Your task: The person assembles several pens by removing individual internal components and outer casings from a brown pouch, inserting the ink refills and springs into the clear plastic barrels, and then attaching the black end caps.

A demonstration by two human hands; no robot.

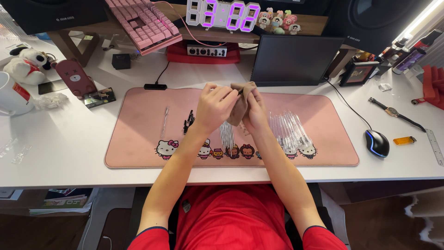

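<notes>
Both hands meet above the middle of a pink desk mat (pixel 138 153). My left hand (pixel 213 107) and my right hand (pixel 255 113) together grip a small brown cloth (pixel 241 103), bunched between the fingers. A thin dark object seems pinched in the cloth, too small to tell. On the mat below lie a row of clear plastic tubes (pixel 289 129) to the right, a smaller bunch of clear tubes (pixel 226 134) under the hands, a black clip-like piece (pixel 188 122) and one clear stick (pixel 165 121) to the left.
A dark tablet screen (pixel 296 60) stands behind the mat. A black mouse (pixel 377 143), an orange lighter (pixel 404 140) and a wristwatch (pixel 393 111) lie right. A white mug (pixel 11 92), plush toy (pixel 27 65) and pink keyboard (pixel 145 23) sit left and back.
</notes>
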